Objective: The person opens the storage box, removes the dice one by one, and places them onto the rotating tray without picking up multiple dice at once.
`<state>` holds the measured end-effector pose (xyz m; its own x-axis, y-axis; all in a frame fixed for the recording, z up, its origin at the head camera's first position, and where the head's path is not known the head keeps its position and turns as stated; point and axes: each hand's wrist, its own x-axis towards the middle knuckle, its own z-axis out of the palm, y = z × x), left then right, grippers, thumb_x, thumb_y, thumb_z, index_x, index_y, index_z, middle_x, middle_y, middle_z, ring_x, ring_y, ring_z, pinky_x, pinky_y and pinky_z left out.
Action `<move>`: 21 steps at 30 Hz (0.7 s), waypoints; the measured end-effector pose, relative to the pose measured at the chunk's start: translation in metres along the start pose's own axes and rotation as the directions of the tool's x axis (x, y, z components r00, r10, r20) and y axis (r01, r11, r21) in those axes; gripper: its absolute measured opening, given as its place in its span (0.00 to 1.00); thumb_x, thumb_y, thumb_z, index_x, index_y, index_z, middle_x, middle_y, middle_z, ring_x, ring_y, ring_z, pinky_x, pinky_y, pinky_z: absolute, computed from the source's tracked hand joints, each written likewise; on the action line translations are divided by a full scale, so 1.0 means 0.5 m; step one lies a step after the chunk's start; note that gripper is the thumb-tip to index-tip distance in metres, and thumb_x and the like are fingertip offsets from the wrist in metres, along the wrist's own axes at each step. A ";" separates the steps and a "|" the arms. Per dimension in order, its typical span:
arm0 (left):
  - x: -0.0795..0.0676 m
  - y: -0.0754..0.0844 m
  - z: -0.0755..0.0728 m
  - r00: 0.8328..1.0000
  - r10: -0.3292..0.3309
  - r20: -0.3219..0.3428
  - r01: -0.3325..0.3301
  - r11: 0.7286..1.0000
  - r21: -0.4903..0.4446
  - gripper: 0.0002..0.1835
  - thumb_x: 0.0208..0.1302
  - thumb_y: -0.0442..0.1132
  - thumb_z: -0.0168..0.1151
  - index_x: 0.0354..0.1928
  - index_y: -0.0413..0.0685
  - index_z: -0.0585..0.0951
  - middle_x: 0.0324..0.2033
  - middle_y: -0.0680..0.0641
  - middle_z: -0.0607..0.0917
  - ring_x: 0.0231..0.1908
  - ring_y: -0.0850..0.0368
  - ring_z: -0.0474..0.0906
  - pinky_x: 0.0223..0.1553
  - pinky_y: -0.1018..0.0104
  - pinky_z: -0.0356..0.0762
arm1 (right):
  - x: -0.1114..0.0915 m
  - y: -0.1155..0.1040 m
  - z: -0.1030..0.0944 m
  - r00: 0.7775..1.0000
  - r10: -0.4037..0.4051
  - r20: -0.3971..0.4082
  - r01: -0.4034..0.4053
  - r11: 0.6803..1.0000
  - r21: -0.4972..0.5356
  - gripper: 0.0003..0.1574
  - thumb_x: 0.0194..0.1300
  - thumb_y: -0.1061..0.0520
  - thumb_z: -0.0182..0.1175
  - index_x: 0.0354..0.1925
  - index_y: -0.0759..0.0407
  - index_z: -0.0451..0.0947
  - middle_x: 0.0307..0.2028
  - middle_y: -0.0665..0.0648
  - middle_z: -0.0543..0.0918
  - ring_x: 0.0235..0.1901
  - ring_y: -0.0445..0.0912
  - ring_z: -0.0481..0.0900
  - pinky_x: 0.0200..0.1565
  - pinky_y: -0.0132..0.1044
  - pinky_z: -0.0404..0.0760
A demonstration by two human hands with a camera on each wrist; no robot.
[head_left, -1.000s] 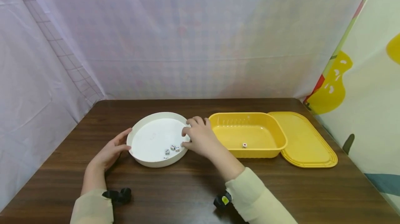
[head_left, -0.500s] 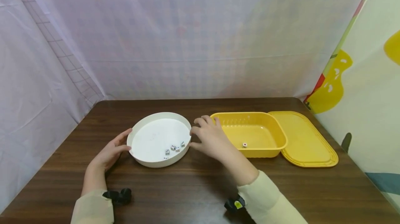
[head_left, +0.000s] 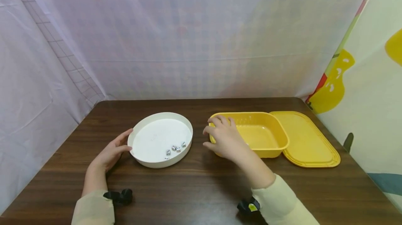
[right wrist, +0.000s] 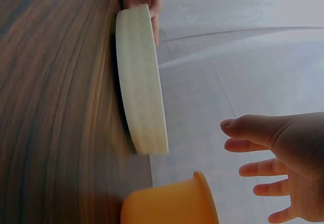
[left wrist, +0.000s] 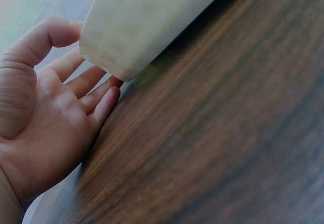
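A round white tray (head_left: 154, 137) stands on the left half of the table, with several white dice (head_left: 174, 148) lying in its near right part. My left hand (head_left: 108, 153) rests its thumb and fairly straight fingertips against the tray's left side; the left wrist view shows them right at the wall. To the right, my right hand (head_left: 227, 139) hovers over the left end of a yellow rectangular container (head_left: 267, 153). Its fingers (right wrist: 263, 169) are spread and loosely bent, with nothing between them. The die inside the container is mostly hidden behind this hand.
A yellow lid (head_left: 311, 141) lies flat to the right of the container, its left edge close against it. The brown wooden table (head_left: 176, 190) carries everything. Pale curtains (head_left: 188, 43) hang behind, and a patterned cloth (head_left: 370, 96) hangs at the right.
My right hand has moved right, from the tray's right rim to over the yellow container, uncovering one more die in the tray. The left hand and the tray have stayed put.
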<state>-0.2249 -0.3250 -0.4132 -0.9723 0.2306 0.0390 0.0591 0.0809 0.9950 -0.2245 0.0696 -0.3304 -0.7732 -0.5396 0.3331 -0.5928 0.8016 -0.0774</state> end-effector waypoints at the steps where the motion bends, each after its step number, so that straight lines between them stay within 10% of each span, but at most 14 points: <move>1: 0.000 0.000 0.000 1.000 0.000 0.000 0.000 1.000 0.000 0.40 0.61 0.24 0.52 0.73 0.31 0.45 0.72 0.32 0.45 0.67 0.39 0.42 0.65 0.43 0.29 | -0.002 0.003 -0.002 1.000 0.009 0.008 -0.010 1.000 0.004 0.16 0.55 0.43 0.69 0.40 0.47 0.83 0.56 0.58 0.74 0.61 0.56 0.61 0.59 0.62 0.54; 21: 0.002 -0.001 0.000 1.000 -0.002 -0.001 0.002 1.000 -0.013 0.40 0.61 0.24 0.52 0.73 0.31 0.45 0.72 0.33 0.44 0.68 0.41 0.41 0.65 0.44 0.29 | -0.038 0.076 -0.024 0.998 0.049 -0.039 -0.048 0.999 0.025 0.17 0.54 0.47 0.71 0.40 0.52 0.82 0.55 0.61 0.75 0.59 0.60 0.63 0.56 0.65 0.56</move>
<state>-0.2257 -0.3250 -0.4138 -0.9725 0.2299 0.0375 0.0545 0.0682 0.9962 -0.2296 0.1135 -0.3283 -0.7919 -0.4897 0.3649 -0.5606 0.8198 -0.1165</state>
